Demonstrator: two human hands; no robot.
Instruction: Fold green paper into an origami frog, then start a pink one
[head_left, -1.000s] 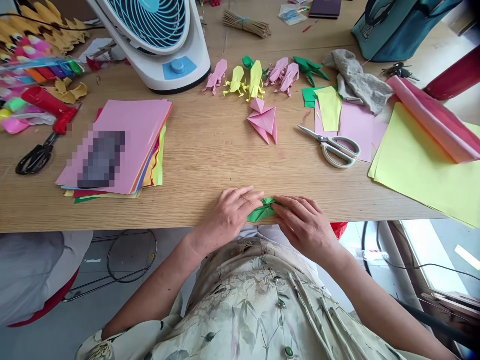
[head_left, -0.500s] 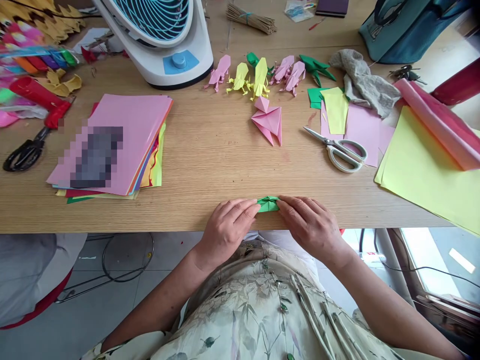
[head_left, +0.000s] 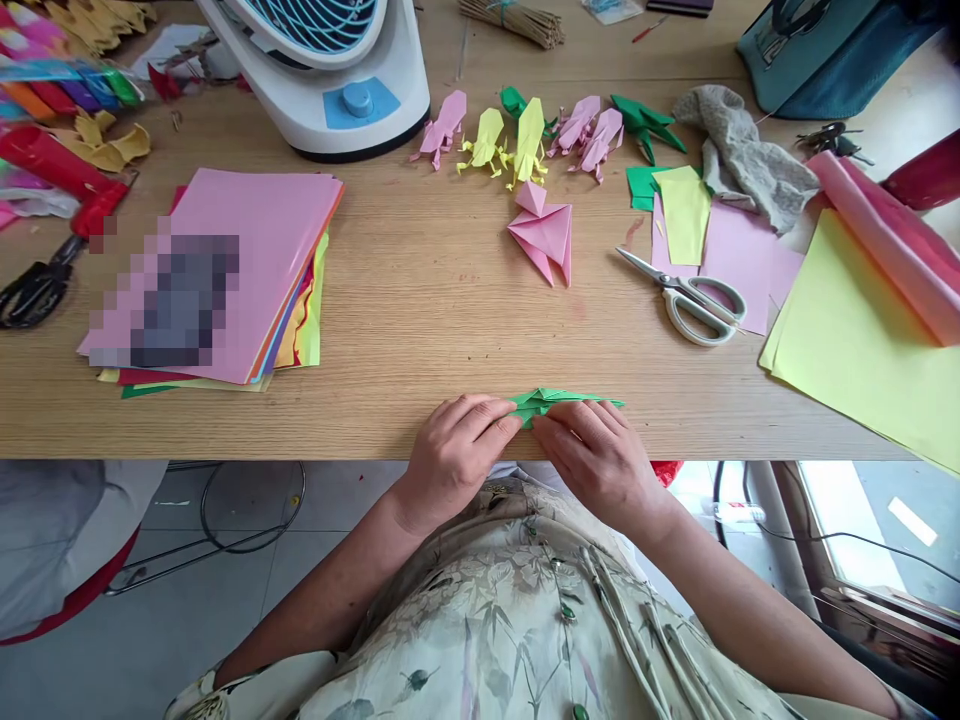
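Note:
At the table's near edge lies a long, narrow piece of folded green paper (head_left: 541,399). My left hand (head_left: 463,455) pinches its left end, with the fingertips pressed on the paper. My right hand (head_left: 596,455) has its fingers closed over the paper right of the middle; a thin green point sticks out past the knuckles. The parts under both hands are hidden. Farther back sits a folded pink paper piece (head_left: 546,240). Behind it stand several finished paper figures, among them a yellow one (head_left: 529,138) and a pink one (head_left: 444,125).
Scissors (head_left: 694,298) lie on the right beside cut paper pieces and yellow sheets (head_left: 847,350). A stack of coloured paper (head_left: 277,230) is on the left. Farther back are a white fan (head_left: 300,100), a grey cloth (head_left: 750,160) and a teal bag (head_left: 825,60).
My right hand has shifted left and inward along the green paper, so its right point now shows beyond the fingers. My left hand stays at the left end. The view has shifted slightly.

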